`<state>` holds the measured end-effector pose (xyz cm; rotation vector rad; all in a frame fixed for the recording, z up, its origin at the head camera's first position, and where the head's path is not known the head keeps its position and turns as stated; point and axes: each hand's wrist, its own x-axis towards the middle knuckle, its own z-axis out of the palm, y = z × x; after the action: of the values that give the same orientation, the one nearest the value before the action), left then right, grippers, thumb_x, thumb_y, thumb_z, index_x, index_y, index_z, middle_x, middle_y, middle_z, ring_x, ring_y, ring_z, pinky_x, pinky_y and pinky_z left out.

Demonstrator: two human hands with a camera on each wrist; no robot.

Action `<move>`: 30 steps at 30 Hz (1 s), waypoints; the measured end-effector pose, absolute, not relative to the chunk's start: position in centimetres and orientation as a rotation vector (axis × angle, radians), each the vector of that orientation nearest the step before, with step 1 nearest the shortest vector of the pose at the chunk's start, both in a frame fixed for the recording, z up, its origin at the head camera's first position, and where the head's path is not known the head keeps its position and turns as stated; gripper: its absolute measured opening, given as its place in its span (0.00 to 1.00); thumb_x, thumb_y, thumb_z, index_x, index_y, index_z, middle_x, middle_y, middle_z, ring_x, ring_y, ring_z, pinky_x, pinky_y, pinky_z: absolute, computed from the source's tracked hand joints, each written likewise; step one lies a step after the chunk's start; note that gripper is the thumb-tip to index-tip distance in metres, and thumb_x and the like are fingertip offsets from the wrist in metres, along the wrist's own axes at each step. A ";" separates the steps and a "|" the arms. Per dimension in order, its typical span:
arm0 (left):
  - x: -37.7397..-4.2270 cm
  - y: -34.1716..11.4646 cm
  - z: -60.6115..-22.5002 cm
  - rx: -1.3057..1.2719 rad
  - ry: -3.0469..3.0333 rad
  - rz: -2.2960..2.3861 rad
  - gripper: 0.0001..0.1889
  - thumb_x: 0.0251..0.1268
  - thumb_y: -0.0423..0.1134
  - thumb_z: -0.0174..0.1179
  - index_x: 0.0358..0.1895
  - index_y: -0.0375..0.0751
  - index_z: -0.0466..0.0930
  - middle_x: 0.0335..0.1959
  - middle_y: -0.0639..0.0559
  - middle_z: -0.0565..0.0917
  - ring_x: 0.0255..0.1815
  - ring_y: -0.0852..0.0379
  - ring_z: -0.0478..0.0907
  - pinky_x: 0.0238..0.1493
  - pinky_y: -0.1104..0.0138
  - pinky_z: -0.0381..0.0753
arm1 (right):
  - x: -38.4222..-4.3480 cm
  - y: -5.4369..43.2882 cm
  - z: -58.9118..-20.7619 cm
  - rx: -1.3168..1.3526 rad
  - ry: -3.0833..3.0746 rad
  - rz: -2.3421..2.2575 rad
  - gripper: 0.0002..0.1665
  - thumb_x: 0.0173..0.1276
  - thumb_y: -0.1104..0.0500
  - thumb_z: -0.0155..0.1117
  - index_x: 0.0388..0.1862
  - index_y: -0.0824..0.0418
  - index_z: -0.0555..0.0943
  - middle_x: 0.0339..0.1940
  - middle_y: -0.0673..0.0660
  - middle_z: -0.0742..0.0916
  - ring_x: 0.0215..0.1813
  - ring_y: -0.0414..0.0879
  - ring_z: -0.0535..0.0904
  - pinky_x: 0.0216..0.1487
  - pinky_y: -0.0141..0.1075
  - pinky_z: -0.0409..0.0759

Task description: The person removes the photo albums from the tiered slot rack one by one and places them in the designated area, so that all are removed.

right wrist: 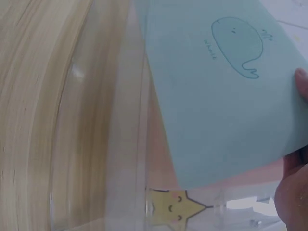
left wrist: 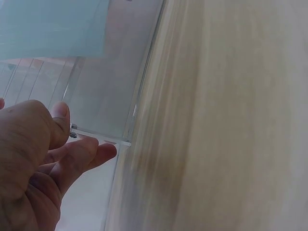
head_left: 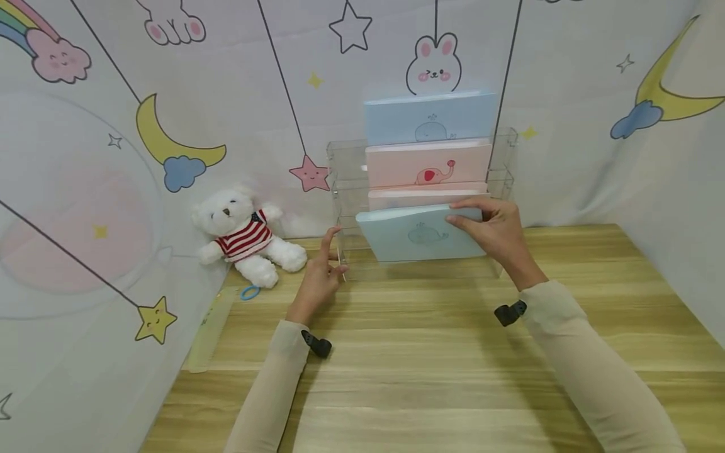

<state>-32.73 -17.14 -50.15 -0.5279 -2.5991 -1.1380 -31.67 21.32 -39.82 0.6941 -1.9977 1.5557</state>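
My right hand (head_left: 498, 229) pinches the top right edge of a light blue notebook (head_left: 396, 242) with a whale drawing. This notebook tilts at the front of a clear tiered rack (head_left: 506, 179); the right wrist view shows the word "whale" on its cover (right wrist: 207, 120). Behind it stand a pale pink notebook (head_left: 391, 200), a pink elephant notebook (head_left: 391, 167) and another blue whale notebook (head_left: 391, 123), one above the other. My left hand (head_left: 317, 283) holds the rack's left side panel (left wrist: 98, 134), thumb on one side and fingers on the other.
A white teddy bear (head_left: 243, 242) in a striped shirt sits left of the rack, against the printed cloth backdrop (head_left: 238, 94). Close by lie a blue ring (head_left: 250, 293) and a pale yellow-green comb-like strip (head_left: 212, 330) on the wooden table (head_left: 396, 377).
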 end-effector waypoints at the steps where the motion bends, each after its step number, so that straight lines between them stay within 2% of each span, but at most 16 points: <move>1: -32.8 -17.2 -50.2 -0.529 -2.600 -1.142 0.49 0.73 0.27 0.68 0.86 0.64 0.50 0.51 0.33 0.91 0.34 0.45 0.92 0.37 0.54 0.89 | -31.6 21.3 -39.7 0.685 -2.000 1.559 0.11 0.64 0.69 0.80 0.45 0.61 0.94 0.42 0.44 0.93 0.16 0.41 0.51 0.18 0.37 0.53; 5: -32.7 -17.3 -50.1 -0.521 -2.610 -1.153 0.51 0.73 0.28 0.68 0.86 0.69 0.48 0.52 0.33 0.91 0.35 0.44 0.91 0.38 0.54 0.89 | -31.4 21.1 -39.6 0.636 -1.993 1.586 0.11 0.64 0.69 0.80 0.45 0.63 0.94 0.40 0.40 0.93 0.16 0.40 0.51 0.18 0.37 0.52; 6: -32.7 -17.3 -50.1 -0.520 -2.609 -1.155 0.51 0.73 0.28 0.68 0.86 0.70 0.48 0.52 0.33 0.91 0.35 0.44 0.91 0.38 0.53 0.89 | -31.3 21.1 -39.5 0.618 -1.994 1.593 0.11 0.64 0.68 0.80 0.46 0.64 0.94 0.35 0.39 0.92 0.16 0.39 0.51 0.18 0.37 0.52; 9: -32.7 -17.3 -50.1 -0.521 -2.603 -1.161 0.51 0.73 0.27 0.67 0.86 0.71 0.49 0.51 0.33 0.91 0.34 0.45 0.91 0.38 0.53 0.89 | -31.1 21.2 -39.4 0.562 -1.998 1.623 0.11 0.65 0.66 0.81 0.47 0.65 0.93 0.29 0.38 0.91 0.15 0.34 0.57 0.17 0.32 0.57; 12: -32.8 -17.3 -50.2 -0.536 -2.591 -1.155 0.51 0.73 0.27 0.68 0.86 0.70 0.49 0.50 0.33 0.91 0.34 0.45 0.91 0.37 0.54 0.89 | -30.8 21.4 -39.3 0.509 -2.003 1.659 0.13 0.66 0.63 0.81 0.49 0.65 0.92 0.28 0.38 0.91 0.20 0.28 0.75 0.22 0.23 0.74; 14: -32.9 -17.3 -50.3 -0.543 -2.585 -1.141 0.51 0.73 0.28 0.68 0.86 0.70 0.49 0.50 0.33 0.91 0.34 0.44 0.91 0.37 0.54 0.89 | -30.7 21.4 -39.3 0.489 -1.996 1.687 0.14 0.66 0.62 0.81 0.50 0.64 0.92 0.35 0.39 0.93 0.26 0.29 0.85 0.30 0.24 0.83; 16: -32.9 -17.4 -50.3 -0.550 -2.580 -1.129 0.51 0.73 0.28 0.68 0.86 0.70 0.49 0.50 0.33 0.91 0.34 0.44 0.92 0.37 0.54 0.89 | -30.5 21.5 -39.4 0.480 -1.977 1.724 0.15 0.66 0.63 0.81 0.51 0.64 0.92 0.41 0.42 0.94 0.34 0.33 0.92 0.37 0.30 0.89; 23: -32.8 -17.5 -50.2 -0.563 -2.572 -1.117 0.50 0.72 0.28 0.68 0.86 0.66 0.50 0.49 0.33 0.91 0.33 0.46 0.91 0.36 0.54 0.89 | -29.6 21.7 -40.2 0.436 -1.874 1.881 0.16 0.65 0.67 0.81 0.50 0.69 0.90 0.50 0.49 0.93 0.41 0.37 0.94 0.40 0.33 0.90; 30: -32.8 -17.7 -50.3 -0.565 -2.582 -1.120 0.50 0.73 0.29 0.68 0.86 0.70 0.49 0.49 0.34 0.91 0.33 0.45 0.91 0.37 0.54 0.89 | -28.3 21.6 -40.8 0.296 -1.878 1.991 0.17 0.65 0.64 0.81 0.52 0.66 0.91 0.46 0.47 0.93 0.41 0.40 0.94 0.40 0.34 0.91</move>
<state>-32.75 -17.74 -50.34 -0.5655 -2.5815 -1.1202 -28.30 21.56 -40.82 0.2962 -1.8779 1.9914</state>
